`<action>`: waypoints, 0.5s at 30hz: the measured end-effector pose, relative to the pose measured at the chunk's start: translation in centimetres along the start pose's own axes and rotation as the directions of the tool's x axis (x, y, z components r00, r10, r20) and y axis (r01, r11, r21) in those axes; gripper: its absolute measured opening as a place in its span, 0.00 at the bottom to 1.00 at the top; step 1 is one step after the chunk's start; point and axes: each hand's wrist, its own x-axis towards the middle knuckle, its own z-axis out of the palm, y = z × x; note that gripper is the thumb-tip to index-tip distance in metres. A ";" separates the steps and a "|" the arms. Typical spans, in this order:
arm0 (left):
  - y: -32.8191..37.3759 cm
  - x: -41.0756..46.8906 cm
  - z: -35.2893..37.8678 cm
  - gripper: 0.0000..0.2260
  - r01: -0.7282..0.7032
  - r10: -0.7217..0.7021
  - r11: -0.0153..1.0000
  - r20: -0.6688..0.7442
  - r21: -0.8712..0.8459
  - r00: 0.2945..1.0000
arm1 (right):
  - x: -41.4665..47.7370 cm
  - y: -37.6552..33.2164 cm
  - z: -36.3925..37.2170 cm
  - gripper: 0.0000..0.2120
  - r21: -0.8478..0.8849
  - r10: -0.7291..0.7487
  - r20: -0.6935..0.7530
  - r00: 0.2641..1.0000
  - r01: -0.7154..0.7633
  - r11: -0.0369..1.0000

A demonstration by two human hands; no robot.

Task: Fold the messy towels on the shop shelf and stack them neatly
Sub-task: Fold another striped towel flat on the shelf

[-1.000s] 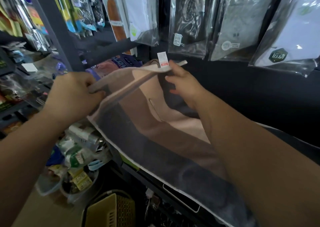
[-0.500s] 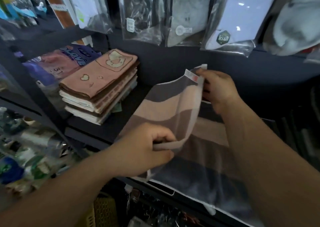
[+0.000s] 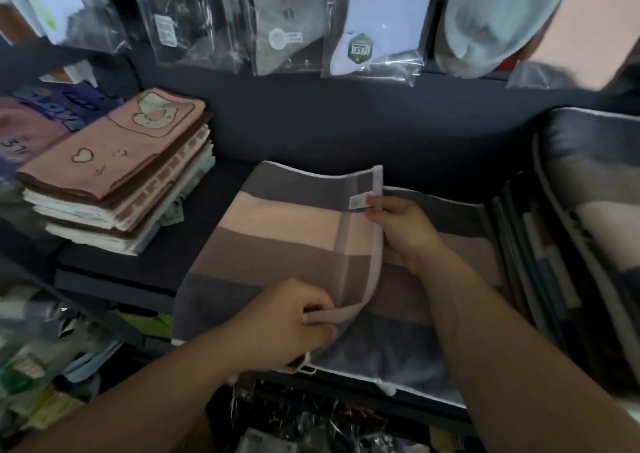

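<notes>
A striped towel (image 3: 277, 231) in grey, pink and brown bands lies on the dark shelf (image 3: 114, 265), folded over itself. My left hand (image 3: 291, 321) pinches the pale hem at the near corner of the upper layer. My right hand (image 3: 401, 227) holds the far end of that same hem, just below its white label (image 3: 358, 202). The lower layer spreads out to the right under my right forearm and hangs past the shelf's front edge. At the left stands a neat stack of folded towels (image 3: 117, 175), pink with a cartoon patch on top.
Packaged socks (image 3: 374, 23) hang in plastic bags along the back above the shelf. More striped towels (image 3: 588, 217) stand packed at the right. Purple packets (image 3: 31, 123) lie at far left. Small wrapped goods (image 3: 41, 366) fill the lower left shelves.
The towel went from hanging in the air to lying on the shelf. Both hands came down with the hem, and the upper layer now lies flatter over the lower one.
</notes>
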 end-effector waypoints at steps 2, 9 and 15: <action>1.3 -0.1 -0.8 0.13 -0.034 0.033 0.999 -0.029 -0.016 0.999 | -0.2 -1.0 -0.2 0.16 -0.056 -0.079 0.001 0.997 0.079 0.995; 6.4 -0.1 -0.4 0.12 -0.275 0.261 0.950 -0.105 -0.148 0.960 | -1.3 -3.5 -4.1 0.08 -0.149 -0.276 -0.167 0.946 0.253 0.956; 6.1 2.9 4.2 0.02 -0.208 0.206 0.978 0.145 0.002 0.968 | -0.9 0.5 -6.5 0.05 -0.305 -0.195 -0.324 0.926 0.093 0.948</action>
